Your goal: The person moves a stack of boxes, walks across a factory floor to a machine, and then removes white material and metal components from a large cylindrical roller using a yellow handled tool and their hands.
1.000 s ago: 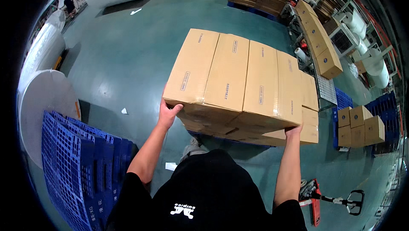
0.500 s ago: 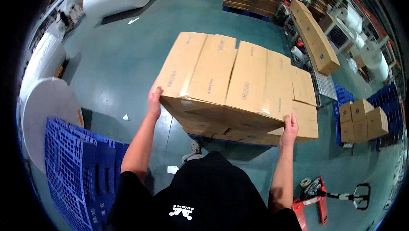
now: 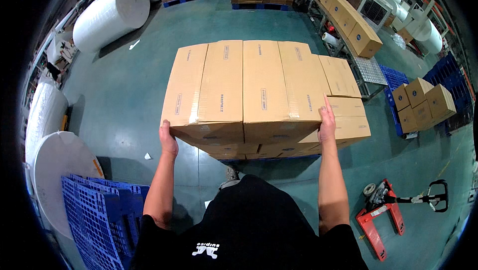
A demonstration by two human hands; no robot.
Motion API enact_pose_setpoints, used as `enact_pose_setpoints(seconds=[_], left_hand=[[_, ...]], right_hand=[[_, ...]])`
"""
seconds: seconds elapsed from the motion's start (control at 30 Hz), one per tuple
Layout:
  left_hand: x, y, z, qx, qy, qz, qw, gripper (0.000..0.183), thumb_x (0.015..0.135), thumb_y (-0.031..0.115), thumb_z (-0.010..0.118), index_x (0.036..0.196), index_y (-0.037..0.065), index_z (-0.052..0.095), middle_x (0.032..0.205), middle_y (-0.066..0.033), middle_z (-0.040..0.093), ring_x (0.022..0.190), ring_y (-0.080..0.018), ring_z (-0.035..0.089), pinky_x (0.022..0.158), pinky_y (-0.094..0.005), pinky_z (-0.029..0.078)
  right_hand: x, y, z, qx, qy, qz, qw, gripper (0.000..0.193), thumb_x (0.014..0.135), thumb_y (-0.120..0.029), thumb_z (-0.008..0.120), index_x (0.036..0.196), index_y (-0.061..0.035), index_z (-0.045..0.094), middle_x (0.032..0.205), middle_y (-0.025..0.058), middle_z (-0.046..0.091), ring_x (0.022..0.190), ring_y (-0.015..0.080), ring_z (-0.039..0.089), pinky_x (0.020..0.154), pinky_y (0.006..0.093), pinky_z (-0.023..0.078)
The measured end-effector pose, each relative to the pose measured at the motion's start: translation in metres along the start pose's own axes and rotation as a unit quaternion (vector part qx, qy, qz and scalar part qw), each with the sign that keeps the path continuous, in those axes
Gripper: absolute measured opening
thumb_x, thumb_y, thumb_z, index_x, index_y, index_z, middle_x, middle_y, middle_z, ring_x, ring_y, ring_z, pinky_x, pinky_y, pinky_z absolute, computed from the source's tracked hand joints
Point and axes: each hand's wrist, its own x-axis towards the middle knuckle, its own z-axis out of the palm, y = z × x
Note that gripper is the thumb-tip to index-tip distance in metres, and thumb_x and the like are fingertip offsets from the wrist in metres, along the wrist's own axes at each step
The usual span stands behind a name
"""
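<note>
Cardboard cartons (image 3: 249, 88), laid side by side as the top layer of a tall stack, filled the middle of the view as a person in a black shirt stood against the near edge on a green warehouse floor (image 3: 124, 90). The left hand (image 3: 168, 139) was pressed flat against the left near corner of the top layer, fingers curled on the carton's edge, while the right hand (image 3: 326, 120) lay open along the right side, fingers pointing away from the body; neither hand had lifted anything clear. Lower cartons showed beneath and to the right of the top row, and a strip of blue under the stack suggested a pallet, though most of it was hidden. By the look of it, the stack was largely built and the top row was being squared or steadied, with any wrapping or moving yet to come. Blue plastic pallets (image 3: 94, 210) leaned at lower left beside large white paper rolls (image 3: 112, 13), a red hand pallet truck (image 3: 383, 215) stood at lower right, and more boxes (image 3: 423, 100) waited farther off.
</note>
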Motion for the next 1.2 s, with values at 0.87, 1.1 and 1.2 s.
enact_pose_setpoints(seconds=[0.87,1.1,1.2], left_hand=[[0.024,0.056,0.019,0.339,-0.084,0.13,0.928,0.06,0.083,0.021,0.065,0.135,-0.002,0.045,0.13,-0.0142,0.056,0.121,-0.021,0.051,0.103,-0.0337,0.039],[0.006,0.087,0.037,0.469,-0.037,0.103,0.876,0.071,0.08,0.039,0.065,0.135,-0.001,0.044,0.124,-0.0229,0.057,0.116,-0.0355,0.055,0.097,-0.0408,0.044],[0.011,0.091,0.05,0.463,-0.068,0.104,0.878,0.072,0.078,0.04,0.069,0.135,0.002,0.046,0.123,-0.0207,0.059,0.113,-0.0342,0.057,0.095,-0.0394,0.046]], right_hand=[[0.043,-0.009,-0.051,-0.232,-0.035,0.096,0.967,0.057,0.09,-0.019,0.057,0.14,0.003,0.039,0.134,0.0169,0.051,0.121,0.023,0.049,0.102,0.0343,0.038],[0.129,-0.038,0.014,-0.394,-0.122,0.13,0.902,0.065,0.087,-0.021,0.06,0.14,0.0048,0.033,0.125,0.0186,0.056,0.11,0.0241,0.056,0.095,0.0328,0.043],[0.152,-0.019,0.024,-0.538,-0.044,-0.005,0.842,0.068,0.086,-0.024,0.062,0.14,0.0056,0.033,0.128,0.023,0.054,0.116,0.0311,0.054,0.1,0.0355,0.04]])
